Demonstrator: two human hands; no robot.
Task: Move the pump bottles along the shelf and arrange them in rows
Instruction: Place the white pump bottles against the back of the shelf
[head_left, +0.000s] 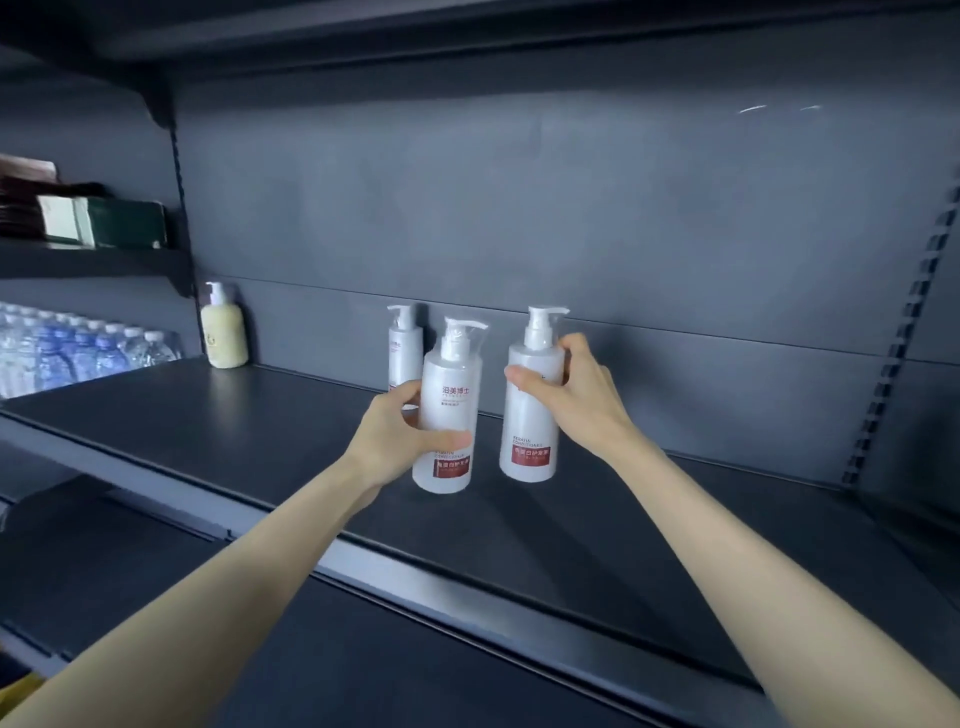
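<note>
progress: early | your left hand (400, 431) grips one bottle (448, 410), right hand (566, 395) grips another (530, 415), both mid-frame over the shelf (260, 441) | third bottle (404, 348) behind at the back wall, yellow bottle (224, 332) upper left | no real rows yet imo, most of it's left

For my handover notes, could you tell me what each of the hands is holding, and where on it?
Left hand grips one white pump bottle around its mid body; right hand grips another white pump bottle around its upper body, below the pump.
</note>
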